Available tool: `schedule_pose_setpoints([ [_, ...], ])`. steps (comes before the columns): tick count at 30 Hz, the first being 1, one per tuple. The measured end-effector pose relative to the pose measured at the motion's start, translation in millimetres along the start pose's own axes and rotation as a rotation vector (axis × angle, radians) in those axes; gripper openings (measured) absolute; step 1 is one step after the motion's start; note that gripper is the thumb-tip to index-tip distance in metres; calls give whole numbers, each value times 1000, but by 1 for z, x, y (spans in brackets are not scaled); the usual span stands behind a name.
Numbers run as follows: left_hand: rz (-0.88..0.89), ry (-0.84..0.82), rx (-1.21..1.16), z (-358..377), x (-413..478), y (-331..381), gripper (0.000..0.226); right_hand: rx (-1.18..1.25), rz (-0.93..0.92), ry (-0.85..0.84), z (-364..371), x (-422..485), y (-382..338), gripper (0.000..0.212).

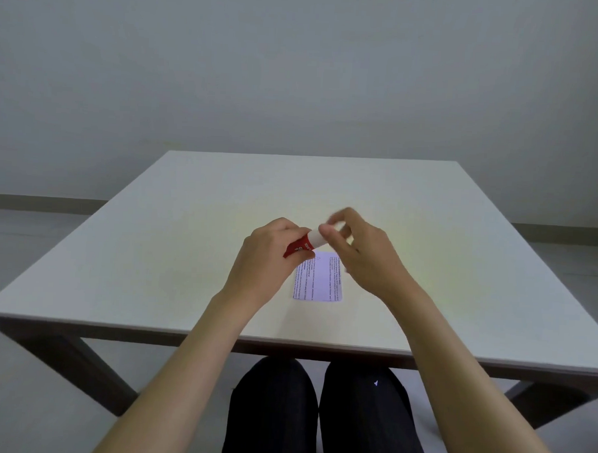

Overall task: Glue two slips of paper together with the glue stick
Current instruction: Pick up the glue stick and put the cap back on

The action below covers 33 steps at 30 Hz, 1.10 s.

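Observation:
A red glue stick with a white cap end is held above the middle of the table. My left hand grips its red body. The fingertips of my right hand are closed on the white cap. Below the hands, a white slip of paper with printed text along its edges lies flat on the table. Whether it is one slip or two stacked I cannot tell; my hands hide its far end.
The pale square table has a near edge just above my knees and dark legs at both sides. A bare wall and floor lie beyond its far edge.

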<state>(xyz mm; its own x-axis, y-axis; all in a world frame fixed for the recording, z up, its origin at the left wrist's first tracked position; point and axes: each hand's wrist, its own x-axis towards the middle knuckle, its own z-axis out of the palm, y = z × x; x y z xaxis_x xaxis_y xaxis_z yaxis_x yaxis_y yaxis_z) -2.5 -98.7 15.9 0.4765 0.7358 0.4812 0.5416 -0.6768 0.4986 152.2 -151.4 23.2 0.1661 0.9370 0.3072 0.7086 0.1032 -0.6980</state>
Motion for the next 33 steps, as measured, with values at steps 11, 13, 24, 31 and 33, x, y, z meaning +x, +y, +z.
schedule_pose_setpoints([
  [11, -21, -20, -18, 6, -4, -6, 28, 29, 28, -133, -4, 2, -1, 29],
  [13, -16, -21, -18, 7, -3, -7, 28, 33, -13, -140, -3, 1, 1, 19],
  [24, -8, -30, -34, 9, 0, -6, 25, -43, 35, -1, 8, 3, 7, 36],
  [31, -165, 72, -200, 4, 14, -20, 13, 146, 301, 131, 6, -5, 8, 66],
  [33, -283, 153, -256, 0, 25, -34, 11, 218, 303, 139, 4, -10, 13, 53],
])
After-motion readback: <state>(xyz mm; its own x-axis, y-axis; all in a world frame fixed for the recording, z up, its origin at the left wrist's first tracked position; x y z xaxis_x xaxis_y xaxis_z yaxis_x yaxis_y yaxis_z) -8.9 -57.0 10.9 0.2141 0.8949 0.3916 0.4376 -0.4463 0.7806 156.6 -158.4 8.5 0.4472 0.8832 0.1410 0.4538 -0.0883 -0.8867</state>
